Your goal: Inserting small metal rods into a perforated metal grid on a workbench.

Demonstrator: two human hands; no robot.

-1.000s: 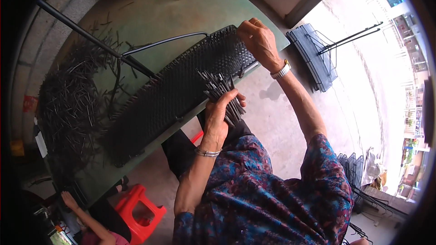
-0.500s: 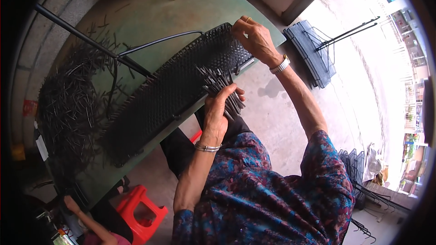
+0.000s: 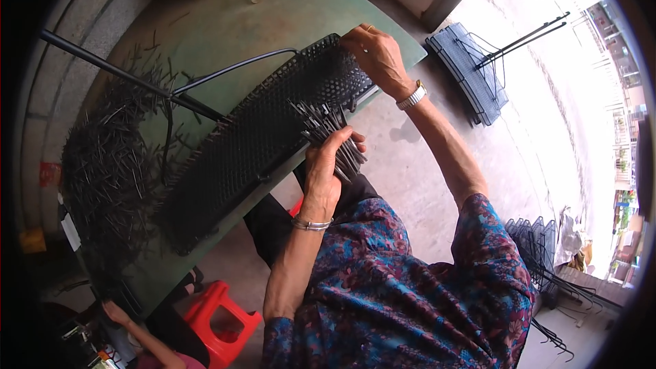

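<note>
A bundle of thin dark sticks [image 3: 314, 117] is gripped in my left hand [image 3: 324, 176], thumb across it, above the near edge of a curved black mesh rack [image 3: 263, 126]. At the rack's far right corner is my right hand [image 3: 380, 61], its fingers bent and pinched together over the rim. Whatever sits between those fingertips is too small to make out. Many short dark strips stick up in a row along the rack's far left edge. A long black metal handle [image 3: 102, 61] with wire braces runs from the rack toward the upper left.
A heap of loose dark sticks [image 3: 106, 171] covers the left of the green table [image 3: 212, 27]. Similar racks [image 3: 465, 75] lie stacked on the floor at right, others [image 3: 533, 253] at lower right. A red stool [image 3: 222, 324] and another person's arm [image 3: 147, 338] are at lower left.
The whole view has shifted slightly. My right hand has turned a little at the rack's corner, its fingertips still there. My left hand keeps the stick bundle in nearly the same place.
</note>
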